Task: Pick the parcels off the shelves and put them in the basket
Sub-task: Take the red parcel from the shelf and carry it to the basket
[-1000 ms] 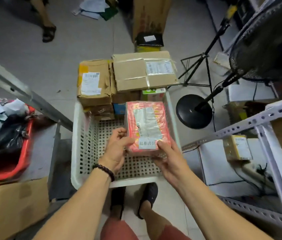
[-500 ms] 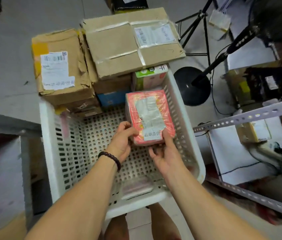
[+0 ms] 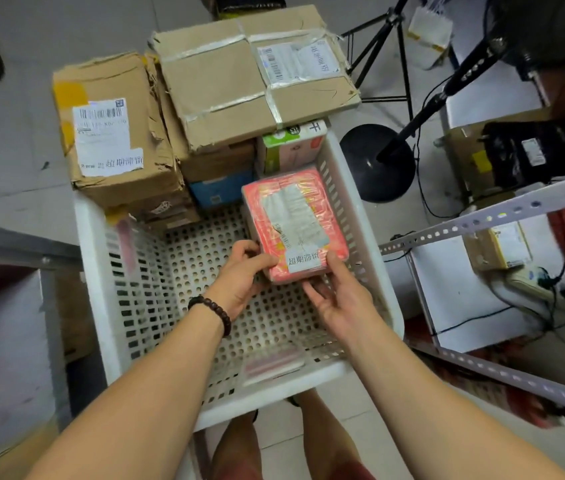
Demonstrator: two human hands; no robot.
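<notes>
The left hand (image 3: 239,271) pinches the near left corner of the flat red film-wrapped parcel (image 3: 295,220). The right hand (image 3: 340,299) grips its near end, thumb on the label. The parcel is low inside the white perforated plastic basket (image 3: 94,271), along the right wall, near the stacked brown cardboard parcels (image 3: 239,81). It is best lowered flat, with the fingers slid out only once it rests.

Both our bare forearms reach forward and down, angling in toward each other. Our left hand (image 3: 243,271), dark beaded bracelet (image 3: 212,315) on the wrist, curls its fingers round the near-left corner of the pink-red plastic-wrapped flat parcel (image 3: 295,216). Our right hand (image 3: 340,299) cups the near edge from below, palm up, thumb pressed on top.
</notes>
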